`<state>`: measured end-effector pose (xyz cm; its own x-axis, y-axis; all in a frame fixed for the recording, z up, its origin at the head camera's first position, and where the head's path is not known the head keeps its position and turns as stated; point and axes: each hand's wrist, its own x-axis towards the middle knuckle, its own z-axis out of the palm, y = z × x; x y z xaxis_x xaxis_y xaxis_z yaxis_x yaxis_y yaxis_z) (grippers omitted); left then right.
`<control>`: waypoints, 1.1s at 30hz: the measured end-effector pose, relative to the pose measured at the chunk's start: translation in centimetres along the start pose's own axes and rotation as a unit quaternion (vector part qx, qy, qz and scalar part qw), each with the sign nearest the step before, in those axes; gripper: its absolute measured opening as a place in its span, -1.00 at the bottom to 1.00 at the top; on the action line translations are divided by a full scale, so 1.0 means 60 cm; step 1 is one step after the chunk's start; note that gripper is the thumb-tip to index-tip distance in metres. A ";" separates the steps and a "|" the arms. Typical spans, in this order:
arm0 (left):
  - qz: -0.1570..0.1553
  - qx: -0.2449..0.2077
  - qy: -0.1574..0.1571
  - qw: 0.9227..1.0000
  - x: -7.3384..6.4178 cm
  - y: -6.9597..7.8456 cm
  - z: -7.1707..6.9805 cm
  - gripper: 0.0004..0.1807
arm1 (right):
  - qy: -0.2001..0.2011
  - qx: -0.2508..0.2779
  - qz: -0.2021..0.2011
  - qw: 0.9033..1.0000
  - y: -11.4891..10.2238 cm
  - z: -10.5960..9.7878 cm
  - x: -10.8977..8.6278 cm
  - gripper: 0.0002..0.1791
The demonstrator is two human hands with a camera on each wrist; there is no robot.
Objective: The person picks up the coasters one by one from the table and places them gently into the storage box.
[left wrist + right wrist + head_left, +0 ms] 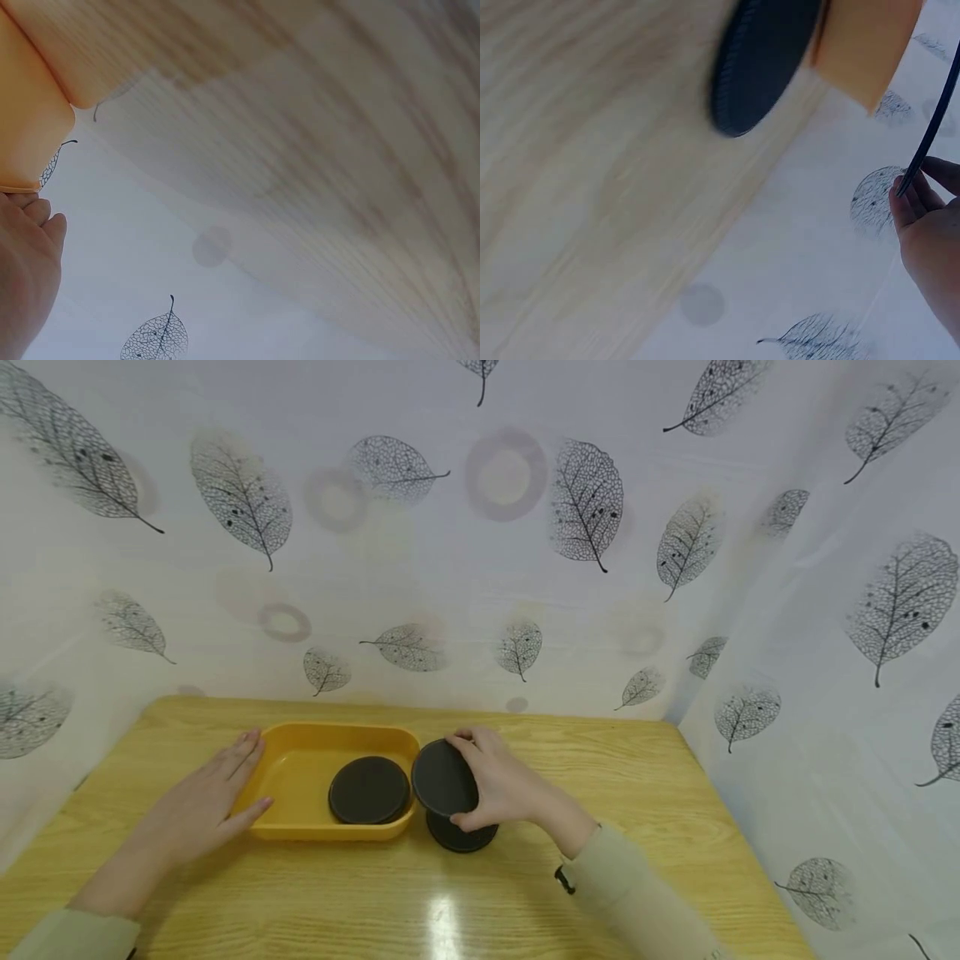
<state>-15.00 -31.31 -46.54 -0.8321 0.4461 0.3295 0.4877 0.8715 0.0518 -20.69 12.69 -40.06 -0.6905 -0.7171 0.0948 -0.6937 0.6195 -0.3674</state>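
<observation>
A yellow tray (pixel 300 832) with raised walls stands on the table. One black round coaster (pixel 369 790) lies inside, at its right end. My left hand (pixel 198 797) rests against the tray's left wall, fingers straight and thumb stretched over the front corner; in the left wrist view, its fingertips touch the tray's rim. My right hand (pixel 501 783) holds another black coaster (pixel 442 777) by its edge between thumb and fingers, tilted, beside the tray's right wall. Below it, a further black coaster (pixel 461 839) is on the table, partly hidden by the held one.
The wooden table (pixel 337 893) ends at a wall covering (pixel 450 568) printed with leaves, behind and to the right. Bare wood shows in front of the tray and right of the coasters.
</observation>
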 end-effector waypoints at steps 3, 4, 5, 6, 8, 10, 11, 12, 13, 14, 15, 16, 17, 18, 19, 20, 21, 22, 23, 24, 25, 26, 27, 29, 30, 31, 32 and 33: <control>-0.001 -0.003 -0.002 1.000 0.000 0.001 -0.002 -0.07 | -0.010 0.004 -0.014 1.000 -0.020 0.003 0.036 0.25; -0.001 -0.004 -0.003 1.000 0.000 0.001 -0.002 -0.07 | -0.015 0.004 -0.015 1.000 -0.026 0.005 0.046 0.25; -0.001 -0.004 -0.003 1.000 0.000 0.001 -0.002 -0.07 | -0.021 0.005 -0.014 1.000 -0.033 0.007 0.056 0.25; -0.002 -0.005 -0.003 1.000 0.000 0.001 -0.002 -0.06 | -0.025 0.005 -0.015 1.000 -0.039 0.009 0.066 0.25; -0.002 -0.004 -0.004 1.000 0.001 0.001 -0.002 -0.06 | -0.032 -0.005 -0.015 0.999 -0.049 0.015 0.084 0.25; -0.002 -0.004 -0.005 1.000 0.001 0.000 -0.002 -0.06 | -0.038 -0.019 -0.014 0.999 -0.058 0.021 0.101 0.24; -0.003 -0.004 -0.006 1.000 0.001 0.000 -0.002 -0.06 | -0.039 -0.021 -0.015 0.999 -0.061 0.025 0.109 0.23; -0.003 -0.004 -0.007 1.000 0.001 0.000 -0.002 -0.06 | -0.043 -0.026 -0.014 0.999 -0.064 0.029 0.116 0.23; -0.004 -0.004 -0.009 1.000 0.001 -0.001 -0.002 -0.05 | -0.046 -0.028 -0.012 0.998 -0.067 0.033 0.123 0.23; -0.006 -0.005 -0.010 1.000 0.001 -0.001 -0.003 -0.05 | -0.050 -0.028 -0.009 0.998 -0.070 0.038 0.129 0.22; -0.007 -0.006 -0.012 1.000 0.001 -0.001 -0.003 -0.05 | -0.054 -0.030 -0.006 0.998 -0.073 0.042 0.134 0.22; -0.009 -0.007 -0.012 1.000 0.000 -0.001 -0.003 -0.05 | -0.060 -0.031 -0.003 0.998 -0.075 0.046 0.139 0.21; -0.009 -0.007 -0.014 1.000 0.000 -0.001 -0.003 -0.05 | -0.067 -0.032 -0.001 0.997 -0.076 0.051 0.144 0.21; -0.010 -0.007 -0.015 1.000 0.000 -0.001 -0.002 -0.05 | -0.073 -0.037 0.000 0.997 -0.077 0.056 0.149 0.20; -0.010 -0.007 -0.015 1.000 0.000 -0.001 -0.002 -0.05 | -0.077 -0.040 0.000 0.996 -0.079 0.060 0.153 0.20; -0.010 -0.007 -0.015 1.000 0.000 -0.001 -0.002 -0.05 | -0.082 -0.046 -0.001 0.996 -0.080 0.064 0.156 0.19; -0.010 -0.007 -0.015 1.000 0.000 0.000 -0.002 -0.05 | -0.088 -0.050 0.000 0.995 -0.081 0.067 0.159 0.19; -0.010 -0.007 -0.015 1.000 0.000 0.000 -0.002 -0.05 | -0.092 -0.053 -0.002 0.994 -0.081 0.071 0.162 0.18; -0.009 -0.007 -0.014 1.000 -0.001 0.000 -0.002 -0.05 | -0.095 -0.059 -0.002 0.994 -0.082 0.074 0.164 0.18; -0.009 -0.008 -0.013 1.000 -0.001 0.000 -0.002 -0.05 | -0.098 -0.063 -0.001 0.993 -0.083 0.076 0.165 0.17; -0.009 -0.008 -0.013 1.000 -0.001 0.001 -0.003 -0.05 | -0.100 -0.068 0.000 0.993 -0.084 0.078 0.166 0.17; -0.009 -0.009 -0.012 1.000 -0.001 0.001 -0.003 -0.05 | -0.102 -0.075 0.001 0.992 -0.085 0.081 0.167 0.16; -0.009 -0.009 -0.012 1.000 -0.001 0.001 -0.003 -0.05 | -0.103 -0.083 0.000 0.991 -0.085 0.082 0.167 0.15; -0.009 -0.009 -0.010 1.000 -0.001 0.002 -0.003 -0.06 | -0.101 -0.106 -0.003 0.989 -0.087 0.085 0.167 0.14; -0.009 -0.009 -0.010 1.000 -0.001 0.002 -0.003 -0.06 | -0.102 -0.117 -0.004 0.988 -0.088 0.086 0.167 0.14; -0.009 -0.009 -0.010 1.000 -0.001 0.002 -0.003 -0.06 | -0.103 -0.129 -0.006 0.986 -0.089 0.087 0.167 0.13; -0.009 -0.009 -0.009 1.000 -0.002 0.001 -0.002 -0.06 | -0.104 -0.142 -0.008 0.984 -0.089 0.089 0.167 0.13; -0.008 -0.009 -0.008 1.000 -0.002 0.001 -0.002 -0.06 | -0.106 -0.152 -0.009 0.983 -0.090 0.090 0.167 0.13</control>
<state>-14.83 -31.32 -46.43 -0.8442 0.4352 0.3130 0.4785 0.8750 0.0738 -22.77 0.41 -42.13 -0.6423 -0.7587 -0.1088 -0.7562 0.6504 -0.0720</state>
